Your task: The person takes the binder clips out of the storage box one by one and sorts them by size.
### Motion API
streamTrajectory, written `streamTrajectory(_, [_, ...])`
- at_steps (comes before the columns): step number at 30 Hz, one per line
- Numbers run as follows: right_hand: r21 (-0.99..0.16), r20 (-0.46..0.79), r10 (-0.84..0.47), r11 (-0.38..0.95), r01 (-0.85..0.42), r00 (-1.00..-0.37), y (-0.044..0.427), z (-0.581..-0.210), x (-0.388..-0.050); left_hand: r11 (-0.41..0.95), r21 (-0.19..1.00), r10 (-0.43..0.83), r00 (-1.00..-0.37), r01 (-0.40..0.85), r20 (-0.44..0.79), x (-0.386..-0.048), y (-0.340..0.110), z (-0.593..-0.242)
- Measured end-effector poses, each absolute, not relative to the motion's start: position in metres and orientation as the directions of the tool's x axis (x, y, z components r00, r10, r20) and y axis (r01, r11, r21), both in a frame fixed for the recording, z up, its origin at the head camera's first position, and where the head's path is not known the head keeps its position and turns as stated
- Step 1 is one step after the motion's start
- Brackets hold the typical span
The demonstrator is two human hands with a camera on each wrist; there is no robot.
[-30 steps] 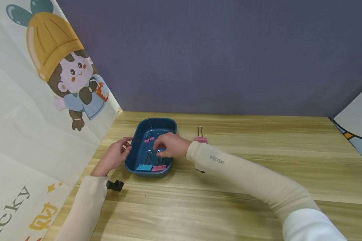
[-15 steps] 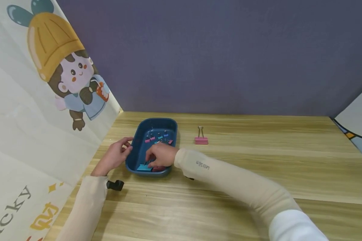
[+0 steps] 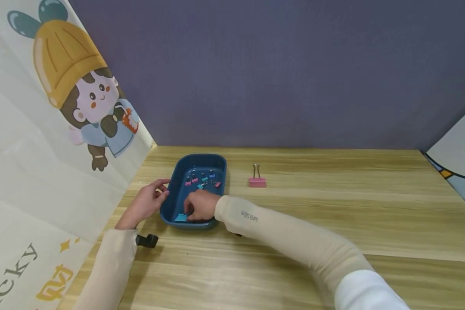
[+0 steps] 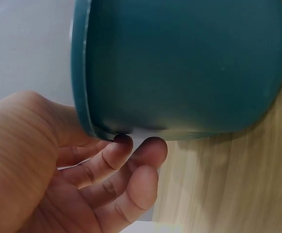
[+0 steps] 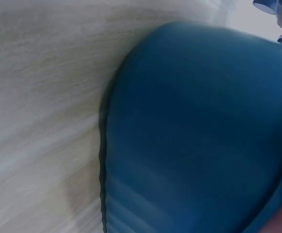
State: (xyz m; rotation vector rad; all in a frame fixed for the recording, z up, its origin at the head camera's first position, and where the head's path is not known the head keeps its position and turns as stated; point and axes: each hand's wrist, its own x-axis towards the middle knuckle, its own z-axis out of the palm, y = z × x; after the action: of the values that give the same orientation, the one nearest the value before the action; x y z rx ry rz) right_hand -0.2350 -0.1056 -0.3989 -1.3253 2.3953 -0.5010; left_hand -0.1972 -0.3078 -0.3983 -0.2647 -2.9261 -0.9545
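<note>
A dark blue tray (image 3: pixel 172 209) stands on the wooden table. My left hand (image 3: pixel 145 202) rests at its left side, fingers loosely bent and fingertips against the rim; this also shows in the left wrist view. My right hand (image 3: pixel 203 205) reaches down into the front of the tray, thumb and fingers bent towards each other. Next to its fingertips lies a large light-blue binder clip (image 3: pixel 181 218), partly covered by them. Whether they pinch it cannot be seen. Several small pink, teal and blue binder clips (image 3: pixel 204 178) lie farther back in the tray.
A large pink binder clip (image 3: pixel 257 182) lies on the table (image 3: pixel 333 193) right of the tray. A dark purple-grey panel (image 3: pixel 275 77) rises along the back edge. A printed white sheet (image 3: pixel 31 150) closes off the left side.
My right hand has moved forward-left and down into the tray's front, covering the large pink clip there and uncovering the small clips behind. My left hand has stayed at the rim.
</note>
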Motion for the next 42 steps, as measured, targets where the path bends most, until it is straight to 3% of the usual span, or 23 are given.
streamTrajectory(13, [-0.459, -0.184, -0.84, 0.533, -0.711, -0.511, -0.105, -0.395, -0.232, 0.798, 0.574, 0.155, -0.983, 0.184, 0.099, -0.198, -0.304, -0.398])
streamTrajectory(22, [-0.483, -0.112, -0.819, 0.54, -0.689, -0.563, -0.102, -0.396, -0.238, 0.79, 0.573, 0.174, -0.976, 0.218, 0.13, -0.198, -0.304, -0.398])
streamTrajectory(31, [-0.499, 0.035, -0.831, 0.467, -0.73, -0.556, -0.083, -0.377, -0.244, 0.793, 0.569, 0.165, -0.976, 0.217, 0.142, -0.198, -0.304, -0.398])
streamTrajectory(42, [-0.591, 0.126, -0.838, 0.367, -0.718, -0.531, -0.04, -0.36, -0.265, 0.794, 0.569, 0.16, -0.977, 0.214, 0.144, -0.197, -0.306, -0.398])
